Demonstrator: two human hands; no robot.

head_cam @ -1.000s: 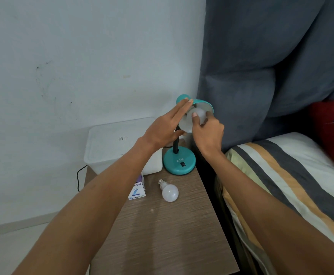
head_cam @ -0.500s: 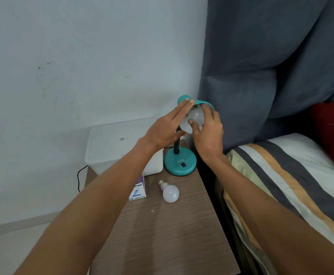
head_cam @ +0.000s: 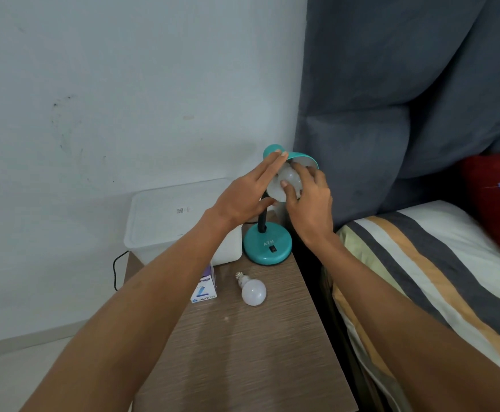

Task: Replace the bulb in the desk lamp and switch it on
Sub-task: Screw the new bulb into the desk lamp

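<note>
Right hand (head_cam: 311,203) fingers (head_cam: 284,184) clamped on bulb (head_cam: 290,181) in lamp (head_cam: 268,243) shade; left hand (head_cam: 243,200), fingers flat, steadies shade. Spare bulb (head_cam: 253,292) on table (head_cam: 243,352).

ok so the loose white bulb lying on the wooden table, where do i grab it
Probably by the round frosted dome of the loose white bulb, from above, with fingers spread around its widest part. It lies on its side on the brown wood-grain table, metal screw base pointing away towards the teal desk lamp, so that grip leaves the thread free for the socket.

Wooden nightstand (head_cam: 243,352) holds lamp (head_cam: 268,243), loose bulb (head_cam: 253,291), probably bulb carton (head_cam: 204,288), plastic bin (head_cam: 180,215).
</note>
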